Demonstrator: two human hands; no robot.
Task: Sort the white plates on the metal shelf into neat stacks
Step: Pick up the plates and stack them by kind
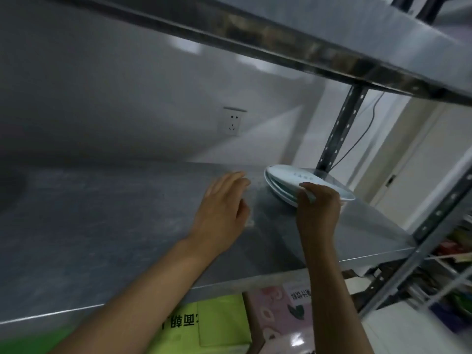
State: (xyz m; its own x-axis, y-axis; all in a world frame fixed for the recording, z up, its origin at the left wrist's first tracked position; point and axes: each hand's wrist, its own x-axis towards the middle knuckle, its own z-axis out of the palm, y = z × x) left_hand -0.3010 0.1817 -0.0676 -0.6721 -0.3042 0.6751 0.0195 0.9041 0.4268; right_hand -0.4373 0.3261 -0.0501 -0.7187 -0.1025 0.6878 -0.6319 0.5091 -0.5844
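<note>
Gripping the near rim of a small stack of white oval plates (301, 183), the right hand (318, 208) sits right of centre in the frame, its fingers (307, 187) curled over the top plate's edge with the thumb side hidden behind the hand. The stack looks like 2 or 3 plates, slightly fanned rather than squared; motion blur makes the exact count unclear. It rests on the grey metal shelf (115, 226), toward the shelf's far right end, just in front of a perforated steel upright (339, 129).

Left of the stack and apart from it, the left hand (222, 208) hovers low over the bare shelf surface, palm down, fingers straight and loosely together, holding nothing.

A white wall socket (233, 121) shows on the grey wall at centre. Below the shelf's front edge, at the bottom of the frame, lie a lime-green package (217, 325) and a pink printed box (281, 312).
</note>
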